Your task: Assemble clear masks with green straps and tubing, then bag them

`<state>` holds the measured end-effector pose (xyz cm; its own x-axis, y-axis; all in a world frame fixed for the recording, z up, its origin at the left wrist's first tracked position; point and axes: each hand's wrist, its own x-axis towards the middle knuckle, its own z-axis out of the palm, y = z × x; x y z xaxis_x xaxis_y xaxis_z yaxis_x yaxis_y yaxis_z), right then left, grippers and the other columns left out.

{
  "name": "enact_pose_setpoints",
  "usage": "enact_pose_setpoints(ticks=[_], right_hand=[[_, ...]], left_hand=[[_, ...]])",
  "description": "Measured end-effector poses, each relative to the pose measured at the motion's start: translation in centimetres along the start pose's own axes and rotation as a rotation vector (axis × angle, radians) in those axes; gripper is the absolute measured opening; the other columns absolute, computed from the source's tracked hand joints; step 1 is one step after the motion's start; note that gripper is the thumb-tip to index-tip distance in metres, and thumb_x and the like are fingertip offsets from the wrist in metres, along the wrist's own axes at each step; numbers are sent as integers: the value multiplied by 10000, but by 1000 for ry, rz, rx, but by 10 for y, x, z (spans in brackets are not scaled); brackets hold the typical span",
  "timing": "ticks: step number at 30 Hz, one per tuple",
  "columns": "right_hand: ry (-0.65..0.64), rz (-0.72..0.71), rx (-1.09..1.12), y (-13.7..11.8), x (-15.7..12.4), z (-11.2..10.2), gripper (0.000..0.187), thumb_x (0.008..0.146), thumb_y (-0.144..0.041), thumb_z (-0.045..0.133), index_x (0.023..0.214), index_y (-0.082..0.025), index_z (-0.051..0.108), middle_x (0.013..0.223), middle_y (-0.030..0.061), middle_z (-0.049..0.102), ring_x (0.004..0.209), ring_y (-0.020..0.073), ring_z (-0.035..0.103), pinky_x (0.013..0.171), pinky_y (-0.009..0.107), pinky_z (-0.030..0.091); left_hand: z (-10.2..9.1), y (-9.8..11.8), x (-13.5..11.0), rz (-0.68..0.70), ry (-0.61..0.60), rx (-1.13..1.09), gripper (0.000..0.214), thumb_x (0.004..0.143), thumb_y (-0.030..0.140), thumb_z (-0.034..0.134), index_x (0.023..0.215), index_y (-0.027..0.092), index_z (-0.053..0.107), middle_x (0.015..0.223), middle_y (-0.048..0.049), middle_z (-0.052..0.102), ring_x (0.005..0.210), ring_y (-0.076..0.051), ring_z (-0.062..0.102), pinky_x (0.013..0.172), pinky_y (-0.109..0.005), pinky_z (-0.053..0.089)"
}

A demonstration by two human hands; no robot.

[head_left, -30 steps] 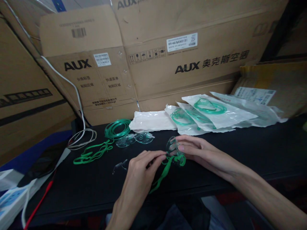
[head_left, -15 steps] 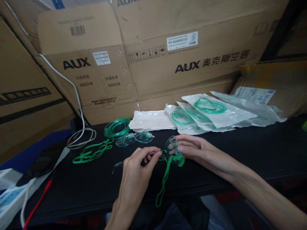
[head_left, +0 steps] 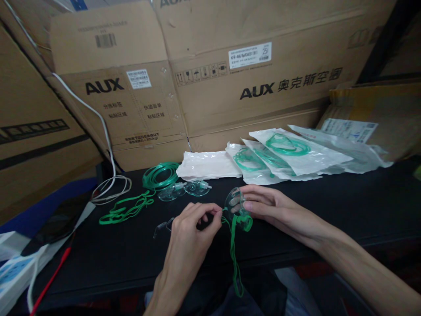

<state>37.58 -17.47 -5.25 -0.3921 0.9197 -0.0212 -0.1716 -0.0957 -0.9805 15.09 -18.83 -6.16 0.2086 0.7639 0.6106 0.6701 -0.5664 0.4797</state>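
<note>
A clear oxygen mask (head_left: 233, 206) is gripped by my right hand (head_left: 268, 204), with its fingers behind the shell and the thumb at its right side. My left hand (head_left: 197, 226) pinches the end of a green elastic strap (head_left: 234, 254) between thumb and forefinger, right at the mask's left edge. The rest of the strap hangs in a loop below the mask, past the table's front edge. A small clear plastic piece (head_left: 161, 227) lies on the black table (head_left: 131, 259), partly hidden behind my left hand.
Beyond my hands lie two clear masks (head_left: 197, 188), a coil of green tubing (head_left: 161, 175) and several green straps (head_left: 128, 208). Packaged tubing (head_left: 286, 147) and a white packet (head_left: 210, 166) lean by the cardboard boxes (head_left: 210, 101). A power strip (head_left: 16, 276) with cables is at left.
The strap's hanging loop has swung right and lower. My left hand has shifted slightly right against the mask edge; my right hand keeps its hold on the mask.
</note>
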Motion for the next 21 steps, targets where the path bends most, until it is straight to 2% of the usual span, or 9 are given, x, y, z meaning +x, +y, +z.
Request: enact_pose_setpoints(ticks=[4,11,14,17,21], right_hand=[[-56,-36,-43,2,3,0,383,783,-297,866,1107,-211,681,1110,28,723,1117,175,652,1009,309,469],[-129,-129,-99,6,7,2,343,751,-221,880,1022,-201,670,1074,15,694,1055,152,668,902,270,534],[-166,-162,-71,10,7,3,355,732,-162,884,993,-209,648,1106,8,664,1091,153,662,951,283,532],[-200,-196,-51,16,8,6,376,711,-97,879,957,-221,624,1149,0,626,1173,154,632,1045,298,494],[-209,-316,-245,18,5,11,250,795,-89,797,917,-225,626,1202,15,561,1235,155,579,1101,306,455]], left_hand=[[0,2,1,-14,15,17,149,814,64,719,811,210,746,701,43,693,623,-129,569,608,-235,442],[0,0,-2,-38,3,6,138,819,95,749,828,232,765,687,55,690,605,-120,568,588,-224,433],[-1,-2,-2,-97,-25,-47,103,862,165,741,915,249,769,755,51,730,626,-123,605,609,-225,456],[-2,-4,-3,-173,-87,-143,174,913,213,704,1072,271,743,855,53,778,697,-130,666,675,-226,493],[-2,-4,-2,-187,-170,-213,231,979,235,611,1149,325,740,1012,53,792,858,-137,712,785,-228,518]])
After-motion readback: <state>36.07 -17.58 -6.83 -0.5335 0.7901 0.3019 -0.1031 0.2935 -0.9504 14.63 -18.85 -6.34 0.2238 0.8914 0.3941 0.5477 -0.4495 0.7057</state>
